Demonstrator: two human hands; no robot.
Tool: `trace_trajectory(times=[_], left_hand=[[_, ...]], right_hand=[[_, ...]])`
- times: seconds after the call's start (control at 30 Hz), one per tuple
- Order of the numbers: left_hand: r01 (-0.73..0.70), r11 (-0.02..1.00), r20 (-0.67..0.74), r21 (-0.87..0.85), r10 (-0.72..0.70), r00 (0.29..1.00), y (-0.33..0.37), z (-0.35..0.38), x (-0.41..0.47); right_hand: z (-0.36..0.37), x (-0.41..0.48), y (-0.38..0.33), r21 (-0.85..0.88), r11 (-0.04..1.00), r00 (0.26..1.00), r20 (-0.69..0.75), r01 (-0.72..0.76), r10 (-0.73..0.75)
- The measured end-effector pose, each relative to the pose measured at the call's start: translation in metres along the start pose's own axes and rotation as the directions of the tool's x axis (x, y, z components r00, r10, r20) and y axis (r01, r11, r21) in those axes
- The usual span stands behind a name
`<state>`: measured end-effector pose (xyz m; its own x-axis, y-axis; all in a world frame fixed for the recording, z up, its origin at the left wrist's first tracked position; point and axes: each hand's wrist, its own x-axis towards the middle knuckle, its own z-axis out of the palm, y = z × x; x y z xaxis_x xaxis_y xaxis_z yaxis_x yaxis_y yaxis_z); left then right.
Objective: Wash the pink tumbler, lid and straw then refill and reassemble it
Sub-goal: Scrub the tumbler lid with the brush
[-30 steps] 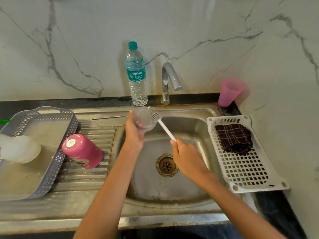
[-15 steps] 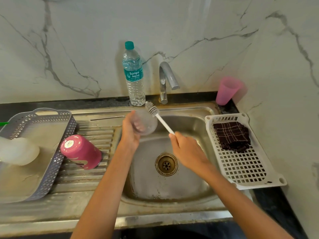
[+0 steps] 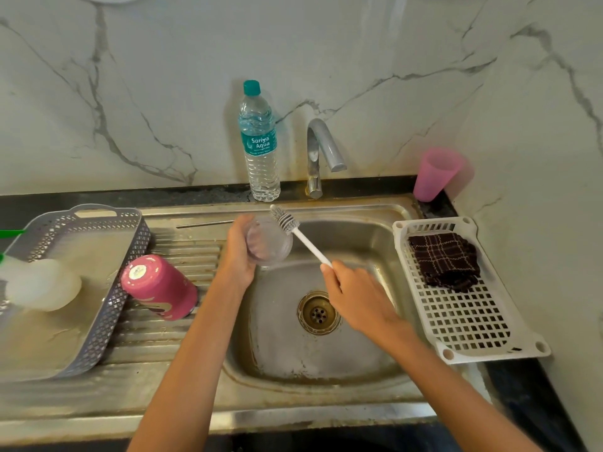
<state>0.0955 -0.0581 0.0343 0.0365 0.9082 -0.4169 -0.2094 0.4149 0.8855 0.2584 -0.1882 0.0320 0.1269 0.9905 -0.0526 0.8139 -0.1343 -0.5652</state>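
Head cam is the only angle here. The left hand [image 3: 239,252] is wrapped round the clear lid [image 3: 268,243], holding it above the back-left corner of the sink [image 3: 326,363] basin with the open face turned roughly toward the other hand. The right hand [image 3: 355,295] is closed on the tail end of the white brush [image 3: 306,242].

What matters is the line of that brush. Its handle runs from the right hand up and to the left, so the bristle end sits at the lid's upper right rim, maybe touching, hard to say. The lid is up-left of the right hand and pretty much in line with the handle, so I'd guess the next scrub only needs a small tilt down into the lid face.

The pink tumbler [image 3: 160,287] is on the drainboard left of the left hand, base toward the camera and apparently mouth down. The straw [image 3: 204,224] lies flat behind it, pointing toward the lid. Looks like mid-wash, refill not started.
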Motion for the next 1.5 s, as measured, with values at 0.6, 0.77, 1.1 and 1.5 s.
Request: trace_trajectory(times=[0.6,0.77,1.1,1.5], left_hand=[[-0.021,0.853,0.093,0.522,-0.032,0.995,0.023,-0.009,0.019],[0.241,0.952,0.034,-0.189,-0.239,0.97,0.009,-0.005,0.017],[0.103,0.898,0.079,-0.428,-0.076,0.994,-0.021,0.036,0.003],[0.064,0.674,0.051,-0.736,-0.04,0.998,-0.007,0.038,0.016]], right_hand=[[0.001,0.003,-0.004,0.007,0.998,0.998,-0.015,0.059,-0.059],[0.019,0.009,-0.01,0.167,0.986,0.999,-0.027,-0.028,0.033],[0.019,0.017,-0.016,0.341,0.921,0.977,-0.034,-0.188,0.212],[0.042,0.003,-0.004,0.211,0.963,0.982,-0.049,-0.169,0.183]])
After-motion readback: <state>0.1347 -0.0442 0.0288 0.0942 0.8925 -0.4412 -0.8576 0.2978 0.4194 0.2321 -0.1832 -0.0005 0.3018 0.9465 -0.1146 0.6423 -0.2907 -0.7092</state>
